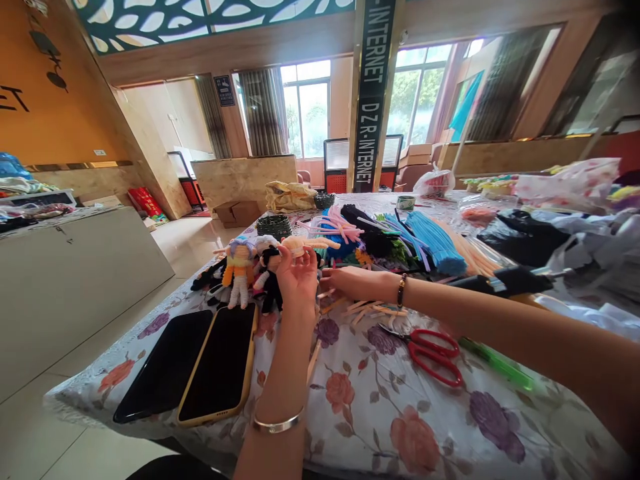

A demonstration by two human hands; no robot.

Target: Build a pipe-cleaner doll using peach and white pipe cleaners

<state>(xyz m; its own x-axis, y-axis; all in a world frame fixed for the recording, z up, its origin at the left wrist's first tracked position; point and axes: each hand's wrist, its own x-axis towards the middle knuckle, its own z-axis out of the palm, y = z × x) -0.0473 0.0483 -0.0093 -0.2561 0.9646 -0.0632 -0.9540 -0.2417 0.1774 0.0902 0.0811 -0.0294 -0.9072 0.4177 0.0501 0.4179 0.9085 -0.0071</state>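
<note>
My left hand [299, 283] is raised over the table, its fingers curled round a peach fuzzy pipe-cleaner piece [325, 244] that sticks out to the right. Just right of it, my right hand [357, 283] reaches low with fingers drawn together; what they hold, if anything, I cannot make out. Cut peach pipe-cleaner pieces [373, 310] lie under and beside that hand. Left of my left hand are small pipe-cleaner dolls: one with purple hair and an orange top [239, 270], and one in black [271, 277], partly hidden.
Two phones, one black [167, 363] and one yellow-cased [219, 363], lie at front left. Red-handled scissors [434, 357] and a green pen-like tool [500, 365] lie right. Behind are blue pipe-cleaner bundles [435, 241], peach ones [467, 247] and a black plastic bag [523, 233].
</note>
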